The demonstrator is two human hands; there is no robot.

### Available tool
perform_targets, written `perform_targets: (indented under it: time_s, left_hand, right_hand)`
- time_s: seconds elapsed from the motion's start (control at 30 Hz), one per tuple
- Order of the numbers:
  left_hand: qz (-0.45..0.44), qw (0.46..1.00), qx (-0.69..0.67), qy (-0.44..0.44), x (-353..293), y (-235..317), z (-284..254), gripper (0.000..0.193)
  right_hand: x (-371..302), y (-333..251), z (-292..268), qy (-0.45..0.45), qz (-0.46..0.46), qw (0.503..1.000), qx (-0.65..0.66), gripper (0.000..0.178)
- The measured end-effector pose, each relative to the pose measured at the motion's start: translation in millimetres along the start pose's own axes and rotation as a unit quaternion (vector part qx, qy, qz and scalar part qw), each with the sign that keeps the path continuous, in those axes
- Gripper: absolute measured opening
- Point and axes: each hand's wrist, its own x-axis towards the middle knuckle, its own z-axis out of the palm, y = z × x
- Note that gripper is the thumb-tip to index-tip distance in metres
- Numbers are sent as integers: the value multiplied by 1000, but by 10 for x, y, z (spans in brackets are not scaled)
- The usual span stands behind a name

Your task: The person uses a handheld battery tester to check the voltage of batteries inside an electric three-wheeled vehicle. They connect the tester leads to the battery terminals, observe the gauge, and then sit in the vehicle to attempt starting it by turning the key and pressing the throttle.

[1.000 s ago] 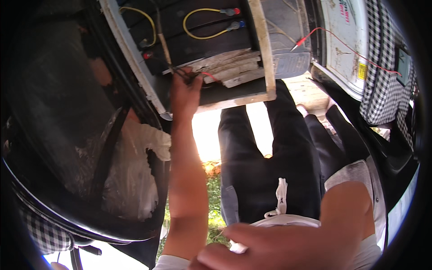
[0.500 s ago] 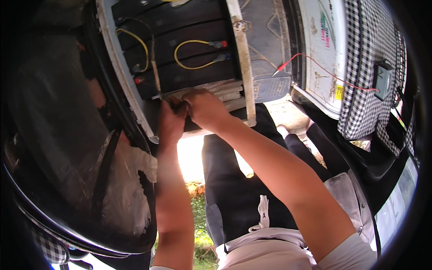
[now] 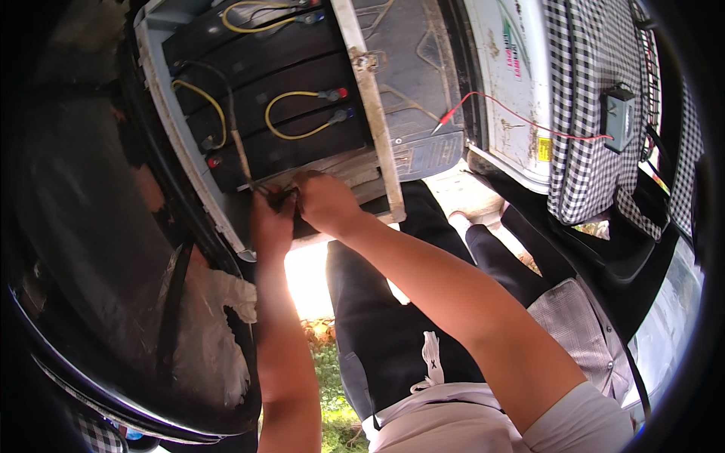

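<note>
Both my hands meet at the lower edge of an open metal box (image 3: 377, 128) that holds several black batteries (image 3: 302, 75). My left hand (image 3: 272, 225) is closed around the end of a dark cable (image 3: 239, 147), which runs down from the upper left of the batteries and has a brownish stretch. Dark strands or a connector (image 3: 279, 195) show between the hands; their exact form is too small to make out. My right hand (image 3: 326, 204) pinches at the same cable end, its fingertips partly hidden. Yellow jumper wires (image 3: 273, 117) with red and blue terminal caps link the batteries.
Right of the box lies a grey floor mat (image 3: 423, 155) with a red test probe (image 3: 445, 118) on it. Its red lead runs to a small grey meter (image 3: 619, 121) on a checkered seat cover (image 3: 581, 90). A black curved panel (image 3: 83, 249) with torn plastic film fills the left.
The view has shifted, so the box and batteries appear farther left and slightly lower. My hands stay together at the cable end, with more dark strands showing between them.
</note>
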Motion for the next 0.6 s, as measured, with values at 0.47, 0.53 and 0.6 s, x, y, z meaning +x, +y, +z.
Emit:
perform_targets:
  time_s: [0.47, 0.53, 0.6]
  left_hand:
    - [-41, 995, 91, 19, 54, -70, 25, 35]
    - [-18, 996, 84, 38, 40, -71, 33, 28]
    - [11, 997, 70, 41, 33, -73, 38, 31]
  right_hand:
    - [-31, 13, 8, -4, -18, 999, -49, 17]
    - [-50, -52, -35, -18, -3, 999, -38, 16]
    - [-127, -139, -137, 14, -43, 999, -27, 19]
